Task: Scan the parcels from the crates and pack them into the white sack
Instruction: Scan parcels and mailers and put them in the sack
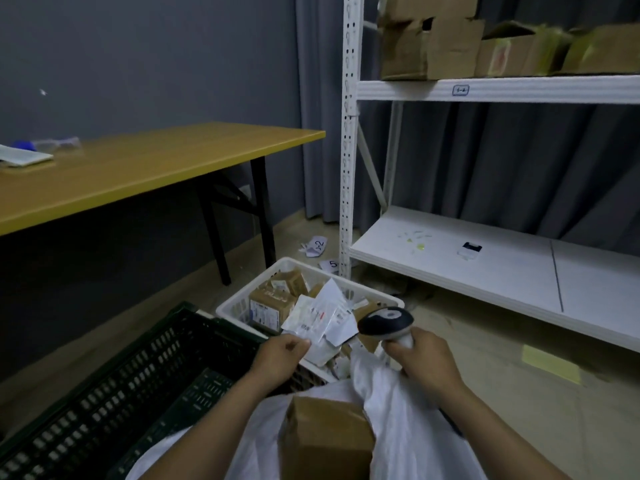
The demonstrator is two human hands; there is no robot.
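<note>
Parcel [320,318], pinched by fingers [298,344] of the left hand [282,355], faces the scanner [386,322] the right hand [422,358] grips, likely exposing its label.

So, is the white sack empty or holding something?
Not empty: a brown cardboard box sits inside the open white sack.

The beige floor [485,341] carries a white slotted plastic crate [239,306], a dark green plastic crate [104,393] nearer left, and a yellow paper slip [550,363] at right. On the far-left yellow wooden table [156,168] lies a flat white sheet [24,155]. The white metal shelf board [519,90], far right, holds brown cardboard boxes [450,46].
</note>
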